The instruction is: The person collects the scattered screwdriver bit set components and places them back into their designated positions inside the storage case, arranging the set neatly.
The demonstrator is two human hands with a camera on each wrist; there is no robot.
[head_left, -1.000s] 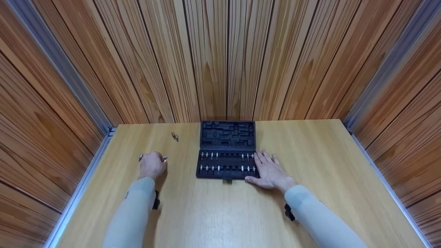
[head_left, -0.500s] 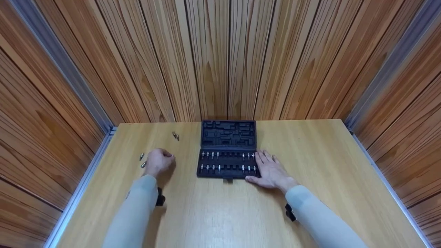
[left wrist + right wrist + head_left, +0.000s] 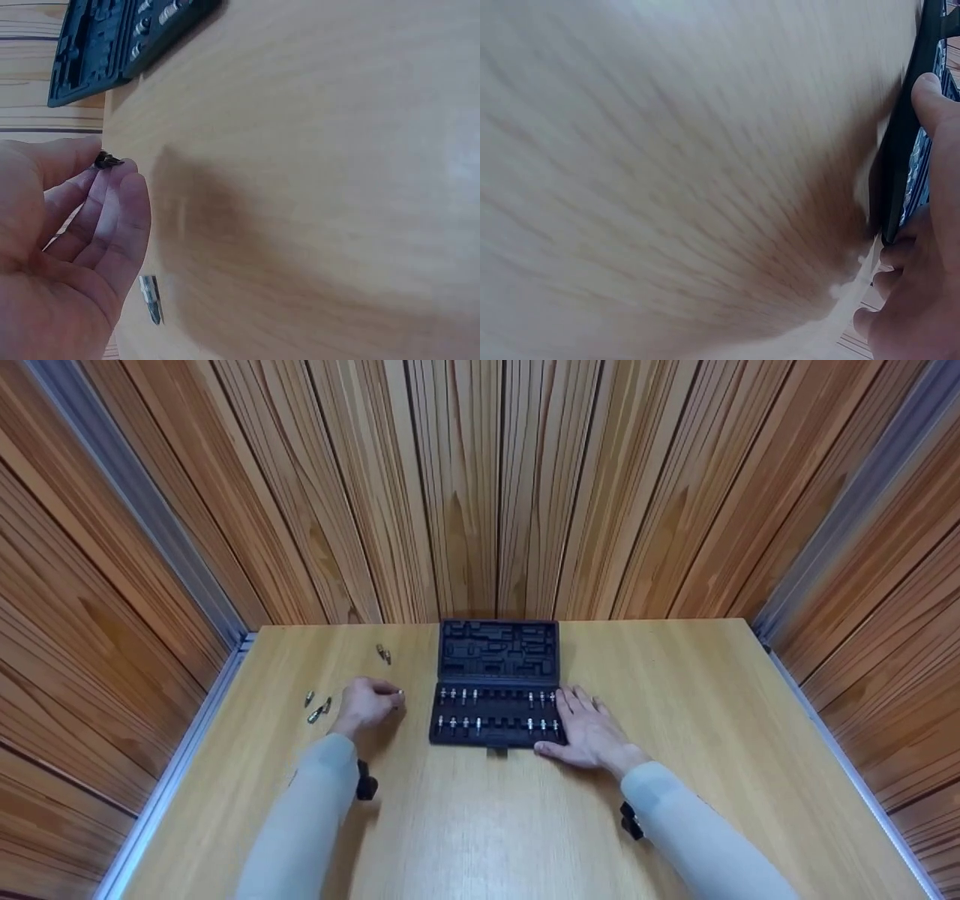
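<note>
My left hand [image 3: 367, 705] is over the table left of the black case, pinching a small screwdriver bit [image 3: 107, 160] between thumb and fingertips; its dark tip shows in the left wrist view and the rest is mostly hidden. The bit case [image 3: 497, 711] lies unfolded, with silver bits standing in two rows at the left and right of its tray and vacant slots in the middle. My right hand [image 3: 592, 735] rests with straight fingers along the case's right edge, the thumb by its front corner.
Left of my left hand lie several loose bits [image 3: 315, 715] on the wooden table [image 3: 480, 825]. Two more bits [image 3: 384, 654] lie farther back, left of the lid. Wood-panelled walls [image 3: 465, 495] enclose the back and sides.
My left hand has moved right, toward the case, with a bit in its fingertips. Loose bits it was covering now show behind it. My right hand has stayed put.
</note>
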